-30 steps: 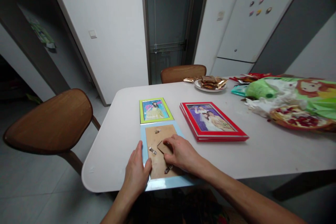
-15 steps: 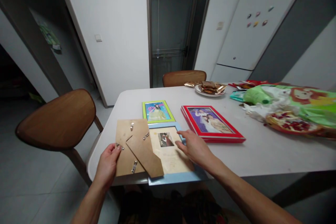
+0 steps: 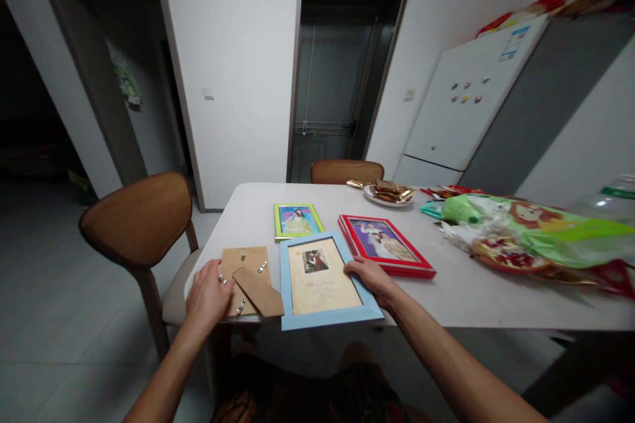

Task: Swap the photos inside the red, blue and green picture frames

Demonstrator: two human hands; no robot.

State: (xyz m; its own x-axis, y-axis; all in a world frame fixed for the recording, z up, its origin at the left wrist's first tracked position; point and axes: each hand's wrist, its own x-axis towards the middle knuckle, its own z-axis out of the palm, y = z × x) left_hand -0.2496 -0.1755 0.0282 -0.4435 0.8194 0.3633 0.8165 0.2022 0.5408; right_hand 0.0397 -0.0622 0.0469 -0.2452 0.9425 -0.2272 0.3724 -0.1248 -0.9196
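Blue frame [image 3: 332, 316] looks stiff and light; hold its sides, not the middle. Right grip [image 3: 373, 277] is pinched on its edge, left grip [image 3: 206, 292] on the board [image 3: 253, 260].

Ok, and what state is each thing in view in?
Blue picture frame: backing off, printed insert showing, held by the right hand.
Backing board: detached, metal clips facing up, left hand on it.
Lime-green picture frame: flat, picture up.
Red picture frames: stacked, top picture facing up.
Plate: loaded with gold-wrapped snacks.
Refrigerator: shut.
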